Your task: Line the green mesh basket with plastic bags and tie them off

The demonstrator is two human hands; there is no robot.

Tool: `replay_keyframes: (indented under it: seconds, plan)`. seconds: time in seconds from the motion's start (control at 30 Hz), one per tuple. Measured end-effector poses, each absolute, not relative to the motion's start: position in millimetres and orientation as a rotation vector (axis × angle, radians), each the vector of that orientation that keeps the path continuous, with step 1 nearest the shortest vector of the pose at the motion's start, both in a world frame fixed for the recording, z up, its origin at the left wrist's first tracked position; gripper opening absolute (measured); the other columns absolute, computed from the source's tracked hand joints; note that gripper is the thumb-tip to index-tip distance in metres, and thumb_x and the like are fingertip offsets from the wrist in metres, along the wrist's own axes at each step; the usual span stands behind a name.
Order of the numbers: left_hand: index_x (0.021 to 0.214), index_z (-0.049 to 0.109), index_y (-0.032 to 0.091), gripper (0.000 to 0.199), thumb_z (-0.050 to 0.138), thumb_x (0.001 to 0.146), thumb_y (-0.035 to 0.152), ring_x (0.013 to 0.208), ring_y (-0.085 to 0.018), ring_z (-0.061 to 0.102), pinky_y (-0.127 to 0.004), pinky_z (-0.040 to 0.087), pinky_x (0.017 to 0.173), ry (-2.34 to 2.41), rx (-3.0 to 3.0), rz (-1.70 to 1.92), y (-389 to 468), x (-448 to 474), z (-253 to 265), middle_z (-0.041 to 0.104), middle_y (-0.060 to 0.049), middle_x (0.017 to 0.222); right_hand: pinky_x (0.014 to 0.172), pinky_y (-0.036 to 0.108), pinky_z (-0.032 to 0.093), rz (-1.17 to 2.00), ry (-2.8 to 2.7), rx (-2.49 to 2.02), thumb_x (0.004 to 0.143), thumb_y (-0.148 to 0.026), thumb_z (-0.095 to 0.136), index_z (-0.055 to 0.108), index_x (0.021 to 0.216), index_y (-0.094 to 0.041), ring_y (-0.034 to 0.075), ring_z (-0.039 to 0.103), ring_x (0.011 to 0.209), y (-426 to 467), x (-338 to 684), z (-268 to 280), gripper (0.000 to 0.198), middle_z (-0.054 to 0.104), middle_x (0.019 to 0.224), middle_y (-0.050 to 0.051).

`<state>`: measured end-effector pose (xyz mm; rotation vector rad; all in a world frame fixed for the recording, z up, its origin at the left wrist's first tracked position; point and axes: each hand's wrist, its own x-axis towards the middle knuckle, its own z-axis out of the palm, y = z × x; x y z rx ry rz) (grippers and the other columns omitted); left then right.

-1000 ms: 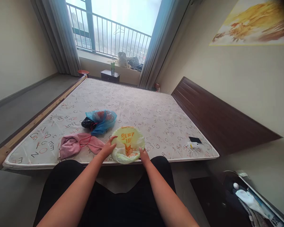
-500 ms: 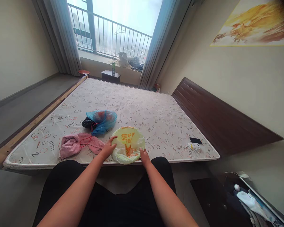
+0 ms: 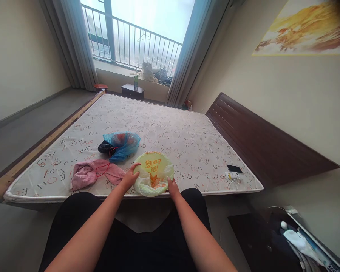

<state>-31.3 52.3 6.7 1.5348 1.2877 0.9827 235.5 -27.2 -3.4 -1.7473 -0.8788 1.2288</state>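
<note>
A pale yellow-green plastic bag [image 3: 155, 172] with orange characters is spread into a round shape at the mattress's near edge. On its left side my left hand [image 3: 129, 177] grips it, thumb and fingers closed on the plastic. Opposite, my right hand [image 3: 173, 187] holds the lower right edge, fingers partly hidden beneath. A pink towel [image 3: 87, 173] with a red cord lies just left of my left hand. Behind the towel rests a blue plastic bag [image 3: 126, 145] with something reddish inside, touching a black bundle [image 3: 105, 147].
The letter-print mattress [image 3: 164, 124] extends toward the window. A dark phone [image 3: 234, 169] and white cable [image 3: 234, 182] lie near its right corner. A dark headboard [image 3: 260, 139] borders it on the right. At lower right stands a dark cabinet [image 3: 249, 238] with cloths on top.
</note>
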Motion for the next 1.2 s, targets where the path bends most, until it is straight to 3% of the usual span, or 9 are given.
replay_keyframes:
  seconds: [0.4,1.2]
  plan:
    - [0.134,0.059,0.018,0.056,0.052,0.079,0.026,0.127,-0.028,0.057,-0.047,0.039,0.116,1.267,1.521,0.983,53.9,-31.6,1.6,0.062,-0.012,0.136,0.062,0.030,0.055,1.222,-0.892,-1.778,0.091,-0.057,0.041,0.051,0.136,-0.023,0.024,0.070,0.089,-29.1,233.0,4.8,0.058,0.071,0.112,0.011]
    - [0.128,0.061,0.019,0.048,0.050,0.081,0.025,0.129,-0.026,0.055,-0.043,0.038,0.117,1.321,1.515,1.028,50.5,-28.2,8.6,0.063,-0.009,0.133,0.066,0.034,0.058,1.228,-0.875,-1.737,0.090,-0.060,0.042,0.049,0.140,-0.024,0.026,0.071,0.095,-26.5,236.8,-10.6,0.062,0.069,0.119,0.012]
